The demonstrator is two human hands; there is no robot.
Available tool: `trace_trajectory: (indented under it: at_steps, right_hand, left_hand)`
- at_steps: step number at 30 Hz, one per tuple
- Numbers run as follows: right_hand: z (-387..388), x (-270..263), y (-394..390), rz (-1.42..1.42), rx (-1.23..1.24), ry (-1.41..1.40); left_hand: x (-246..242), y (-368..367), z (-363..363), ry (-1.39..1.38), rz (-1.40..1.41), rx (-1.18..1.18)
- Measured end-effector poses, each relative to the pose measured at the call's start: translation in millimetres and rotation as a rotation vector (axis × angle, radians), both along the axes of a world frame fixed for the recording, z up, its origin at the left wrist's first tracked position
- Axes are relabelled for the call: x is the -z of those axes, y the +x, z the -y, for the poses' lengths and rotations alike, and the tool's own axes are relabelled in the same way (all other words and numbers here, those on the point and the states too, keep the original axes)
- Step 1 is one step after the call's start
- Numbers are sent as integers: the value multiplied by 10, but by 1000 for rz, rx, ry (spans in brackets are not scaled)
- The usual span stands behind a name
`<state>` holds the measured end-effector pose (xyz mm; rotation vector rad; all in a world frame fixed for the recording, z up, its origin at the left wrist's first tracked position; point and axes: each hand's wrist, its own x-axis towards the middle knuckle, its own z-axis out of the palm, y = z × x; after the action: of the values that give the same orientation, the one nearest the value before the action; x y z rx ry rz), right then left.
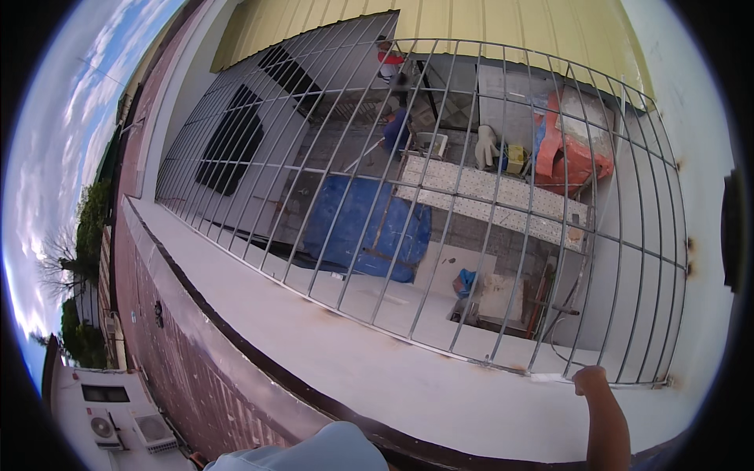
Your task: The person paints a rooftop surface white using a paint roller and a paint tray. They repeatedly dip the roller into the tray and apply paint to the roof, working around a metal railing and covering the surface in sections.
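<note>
My right hand [589, 380] is closed at the bottom rail of a metal bar grille [453, 193], near its lower right corner. The forearm comes up from the bottom edge, and the fingers are mostly turned out of sight. A pale strip [551, 377] shows along the rail just left of the fist; whether it is paint or a separate piece cannot be told. Below the rail runs a white wall ledge [377, 371] with rusty stains. My left hand is out of view. Light-coloured clothing [312, 450] fills the bottom middle.
Beyond the bars lies a lower work area with a blue sheet [353, 226], a long speckled panel [495, 197] and a red tarp [568, 156]. Two people [396, 132] are down there. A brown metal roof [194, 359] slopes on the left, with air-conditioner units [154, 428] beyond.
</note>
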<state>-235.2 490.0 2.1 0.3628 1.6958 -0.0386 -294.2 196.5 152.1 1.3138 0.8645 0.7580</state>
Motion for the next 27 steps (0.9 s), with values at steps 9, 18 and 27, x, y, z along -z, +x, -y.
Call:
trace_trajectory:
  at_steps: [9, 18, 27]
  right_hand:
    - [410, -2743, -400, -817, 437, 258]
    - [1600, -3064, -519, -1374, 1207, 177]
    - [1675, -2571, -451, -1861, 1616, 156]
  left_hand:
    - [39, -70, -28, 30, -82, 7]
    - [57, -52, 42, 65, -124, 11]
    - [49, 51, 150, 82, -138, -15]
